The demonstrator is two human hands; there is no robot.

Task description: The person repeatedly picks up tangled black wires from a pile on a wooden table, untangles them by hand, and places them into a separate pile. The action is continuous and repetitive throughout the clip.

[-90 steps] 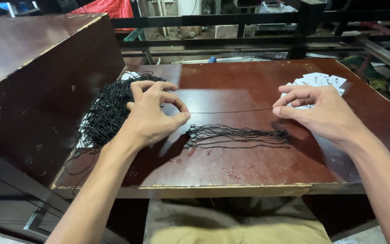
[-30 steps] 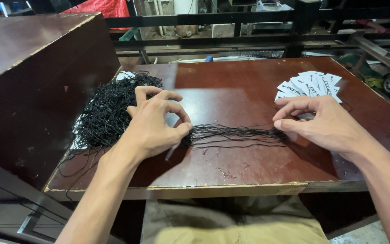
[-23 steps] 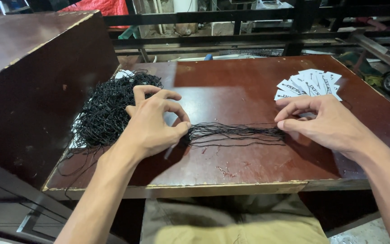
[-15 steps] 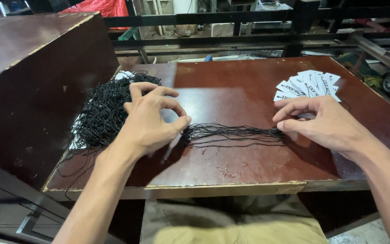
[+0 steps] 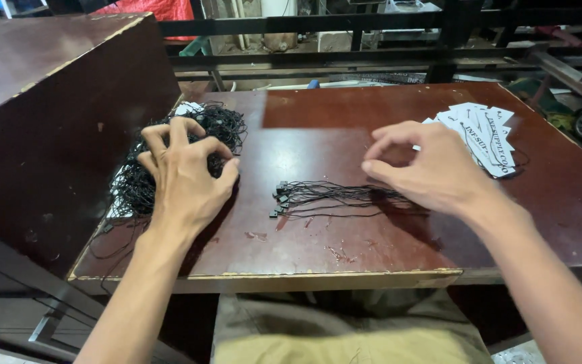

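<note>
Black string loops looked light, limp, tangle-prone, best pinched near their end clasps; left hand clawed into tangled pile, right hand hovered half-curled, empty.

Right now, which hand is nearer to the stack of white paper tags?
Right. The right hand hovers just beside the white paper tags, at the table's far right. The left hand is across the table, on the tangled pile of black strings.
</note>
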